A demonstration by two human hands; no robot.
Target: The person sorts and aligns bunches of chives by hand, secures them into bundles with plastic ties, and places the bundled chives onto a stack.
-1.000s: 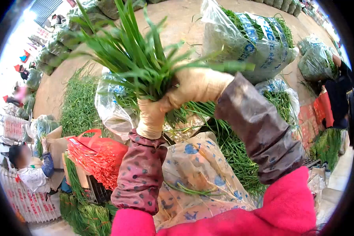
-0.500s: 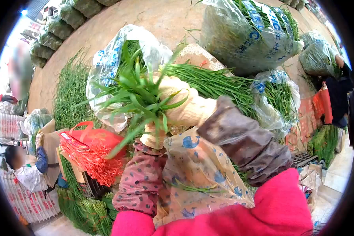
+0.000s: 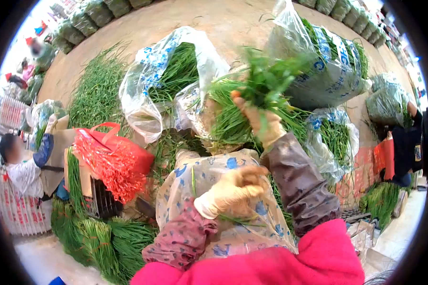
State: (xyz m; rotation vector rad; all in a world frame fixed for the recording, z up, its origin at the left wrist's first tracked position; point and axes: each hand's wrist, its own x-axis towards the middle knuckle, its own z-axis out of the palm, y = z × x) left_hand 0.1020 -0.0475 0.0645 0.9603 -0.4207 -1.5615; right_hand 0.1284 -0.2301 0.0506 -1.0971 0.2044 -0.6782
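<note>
Green bunch (image 3: 273, 78): you have it up over the loose stalks (image 3: 228, 121), your right hand (image 3: 257, 116) wrapped around its near part, probably so the leaves can fan free; blur hides the exact grip. Your left hand (image 3: 238, 187) is above the patterned apron (image 3: 207, 173), fingers loosely bent and slightly parted, apparently holding nothing. The apron covers your lap, likely to keep dirt off. Beyond, an open plastic bag (image 3: 214, 64) surrounds more greens (image 3: 180, 66), its mouth spread, perhaps for easy access. At your left, red strips (image 3: 111, 173) spill from a red bag (image 3: 139, 154), seemingly placed within reach.
</note>
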